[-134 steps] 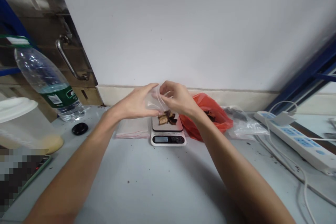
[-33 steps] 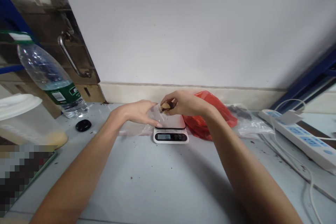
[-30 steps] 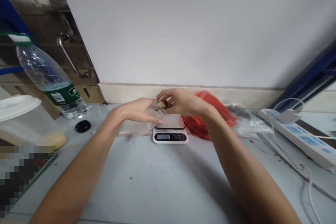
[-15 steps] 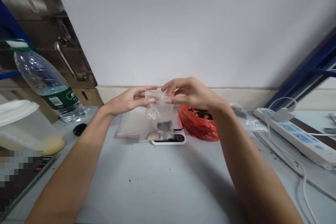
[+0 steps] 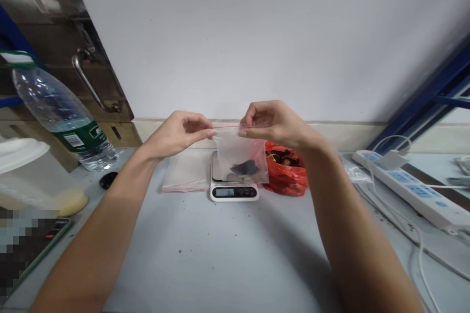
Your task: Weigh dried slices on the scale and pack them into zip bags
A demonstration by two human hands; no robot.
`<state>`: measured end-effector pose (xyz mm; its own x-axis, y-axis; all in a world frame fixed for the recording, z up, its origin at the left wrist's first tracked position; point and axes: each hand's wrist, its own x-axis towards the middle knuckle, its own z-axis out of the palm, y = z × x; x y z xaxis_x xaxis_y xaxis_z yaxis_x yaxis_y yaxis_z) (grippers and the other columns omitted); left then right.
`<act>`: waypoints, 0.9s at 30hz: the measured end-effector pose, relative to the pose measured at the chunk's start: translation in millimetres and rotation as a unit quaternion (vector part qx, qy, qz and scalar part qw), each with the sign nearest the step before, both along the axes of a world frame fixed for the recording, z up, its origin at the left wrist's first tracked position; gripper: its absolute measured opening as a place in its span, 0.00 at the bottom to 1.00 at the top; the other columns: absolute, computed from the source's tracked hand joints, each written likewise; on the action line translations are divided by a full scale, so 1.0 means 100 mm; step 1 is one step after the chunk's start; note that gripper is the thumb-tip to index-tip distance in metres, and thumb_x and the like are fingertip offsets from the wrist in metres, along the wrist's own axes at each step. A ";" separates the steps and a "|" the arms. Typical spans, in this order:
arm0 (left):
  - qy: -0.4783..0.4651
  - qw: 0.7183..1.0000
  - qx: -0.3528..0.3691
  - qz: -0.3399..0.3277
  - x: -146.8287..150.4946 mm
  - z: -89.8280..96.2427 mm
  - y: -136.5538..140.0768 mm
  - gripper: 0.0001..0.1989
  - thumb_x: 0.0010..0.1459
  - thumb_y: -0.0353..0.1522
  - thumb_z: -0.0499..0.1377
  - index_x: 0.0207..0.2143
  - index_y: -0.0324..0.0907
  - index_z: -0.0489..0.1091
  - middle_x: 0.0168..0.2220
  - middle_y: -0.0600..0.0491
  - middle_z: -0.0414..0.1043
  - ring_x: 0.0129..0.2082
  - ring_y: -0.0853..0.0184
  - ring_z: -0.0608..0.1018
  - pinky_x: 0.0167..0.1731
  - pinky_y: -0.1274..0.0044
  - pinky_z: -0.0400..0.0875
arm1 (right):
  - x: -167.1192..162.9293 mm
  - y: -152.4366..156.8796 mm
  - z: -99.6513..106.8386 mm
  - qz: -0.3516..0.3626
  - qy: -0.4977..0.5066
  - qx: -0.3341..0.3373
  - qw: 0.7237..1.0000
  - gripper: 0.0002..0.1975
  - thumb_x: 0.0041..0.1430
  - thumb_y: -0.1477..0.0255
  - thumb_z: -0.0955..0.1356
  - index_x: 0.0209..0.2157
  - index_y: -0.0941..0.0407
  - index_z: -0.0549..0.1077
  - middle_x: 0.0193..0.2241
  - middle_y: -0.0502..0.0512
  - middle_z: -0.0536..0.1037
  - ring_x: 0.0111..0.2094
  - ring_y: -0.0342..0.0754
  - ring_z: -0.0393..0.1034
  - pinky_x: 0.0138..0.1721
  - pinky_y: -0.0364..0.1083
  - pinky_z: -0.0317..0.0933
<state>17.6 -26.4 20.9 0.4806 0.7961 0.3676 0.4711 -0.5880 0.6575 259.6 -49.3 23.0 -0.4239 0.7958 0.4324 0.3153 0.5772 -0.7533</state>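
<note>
A clear zip bag [image 5: 240, 149] with a red seal line hangs between my hands, dark pieces [image 5: 245, 167] lying at its bottom. My left hand [image 5: 183, 131] pinches its top left corner between thumb and fingers. Further along the same edge, my right hand [image 5: 273, 122] is closed on the bag's top. Behind and below the bag sits a white kitchen scale [image 5: 235, 194] with a lit display; the bag covers part of its plate. To the left of the scale lies a stack of flat zip bags [image 5: 186, 171].
A red plastic bag [image 5: 286, 176] of dried pieces stands right of the scale. At the far right are a power strip [image 5: 411, 188] and white cables. On the left are a water bottle [image 5: 75, 129], a lidded cup [image 5: 33, 176], a black object [image 5: 107, 180] and a phone [image 5: 40, 249].
The zip bag has moved right, uncovering the scale's display and the stack of bags. My left hand has shifted its hold to the bag's corner, and the top edge is stretched between my hands.
</note>
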 end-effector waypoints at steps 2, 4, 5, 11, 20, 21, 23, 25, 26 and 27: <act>0.011 0.999 0.048 0.009 0.05 0.01 -0.05 0.14 0.56 0.43 0.62 0.32 0.41 0.77 0.34 0.49 0.81 0.37 0.62 0.81 0.41 0.70 0.76 | 0.01 -0.02 0.01 -0.026 -0.023 0.011 0.999 0.14 0.48 0.64 0.76 0.28 0.55 0.69 0.27 0.51 0.75 0.30 0.44 0.69 0.33 0.46 0.64; 0.023 0.995 0.091 0.022 0.12 0.01 -0.11 0.12 0.58 0.40 0.60 0.32 0.41 0.77 0.34 0.50 0.81 0.35 0.63 0.80 0.39 0.72 0.76 | 0.01 -0.05 0.03 -0.057 -0.063 0.026 0.996 0.13 0.49 0.65 0.75 0.32 0.56 0.73 0.28 0.52 0.77 0.30 0.45 0.71 0.33 0.45 0.64; 0.030 0.994 0.107 0.024 0.16 0.00 -0.14 0.11 0.58 0.39 0.59 0.32 0.41 0.76 0.33 0.50 0.80 0.35 0.63 0.79 0.38 0.72 0.75 | -0.01 -0.07 0.05 -0.068 -0.085 0.034 0.993 0.12 0.50 0.65 0.74 0.33 0.56 0.74 0.29 0.53 0.78 0.30 0.46 0.71 0.33 0.46 0.64; 0.045 0.989 0.142 -0.001 0.29 -0.03 -0.24 0.09 0.60 0.34 0.57 0.32 0.42 0.76 0.32 0.51 0.80 0.33 0.64 0.78 0.32 0.74 0.72 | -0.11 -0.13 0.10 -0.068 -0.154 0.079 0.983 0.10 0.59 0.66 0.68 0.28 0.57 0.77 0.29 0.54 0.80 0.31 0.46 0.70 0.35 0.46 0.62; 0.046 0.979 0.199 0.021 0.23 -0.01 -0.21 0.08 0.59 0.33 0.56 0.31 0.41 0.73 0.30 0.51 0.78 0.30 0.65 0.77 0.28 0.76 0.70 | -0.14 -0.09 0.03 -0.094 -0.242 0.125 0.957 0.09 0.65 0.71 0.64 0.35 0.57 0.76 0.31 0.55 0.77 0.31 0.47 0.68 0.34 0.45 0.59; 0.043 0.978 0.201 0.026 0.21 0.00 -0.20 0.08 0.59 0.33 0.56 0.31 0.41 0.73 0.30 0.51 0.79 0.30 0.65 0.77 0.29 0.76 0.71 | -0.11 -0.08 0.03 -0.095 -0.247 0.128 0.956 0.09 0.64 0.71 0.64 0.35 0.57 0.75 0.33 0.56 0.78 0.32 0.47 0.69 0.35 0.45 0.60; 0.036 0.977 0.205 0.044 0.15 0.02 -0.17 0.08 0.58 0.34 0.56 0.30 0.41 0.72 0.30 0.51 0.79 0.30 0.65 0.78 0.29 0.76 0.72 | -0.04 -0.08 0.03 -0.102 -0.259 0.118 0.953 0.08 0.63 0.74 0.63 0.35 0.56 0.75 0.35 0.57 0.78 0.34 0.48 0.70 0.36 0.45 0.61; 0.029 0.976 0.204 0.063 0.09 0.04 -0.14 0.07 0.57 0.34 0.57 0.29 0.42 0.72 0.30 0.51 0.79 0.30 0.65 0.78 0.30 0.76 0.72 | 0.06 -0.07 0.03 -0.118 -0.276 0.094 0.949 0.08 0.61 0.76 0.63 0.33 0.56 0.74 0.36 0.57 0.78 0.34 0.47 0.70 0.35 0.44 0.62; 0.027 0.977 0.202 0.070 0.07 0.04 -0.13 0.07 0.57 0.34 0.57 0.29 0.42 0.72 0.30 0.51 0.79 0.30 0.65 0.78 0.30 0.76 0.72 | 0.11 -0.06 0.03 -0.128 -0.284 0.080 0.947 0.08 0.60 0.77 0.63 0.33 0.55 0.74 0.36 0.57 0.79 0.33 0.47 0.70 0.34 0.44 0.62; 0.027 0.977 0.199 0.072 0.05 0.04 -0.11 0.07 0.57 0.34 0.57 0.29 0.42 0.72 0.30 0.51 0.79 0.30 0.65 0.78 0.30 0.76 0.72 | 0.15 -0.06 0.03 -0.136 -0.289 0.065 0.945 0.08 0.60 0.77 0.63 0.32 0.55 0.74 0.36 0.57 0.79 0.33 0.47 0.70 0.34 0.44 0.63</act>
<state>22.4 -37.8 25.1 0.4019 0.6567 0.6381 0.5958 -0.7167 0.3623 274.7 -55.0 26.3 -0.4072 0.8652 0.2926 0.8025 0.4919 -0.3377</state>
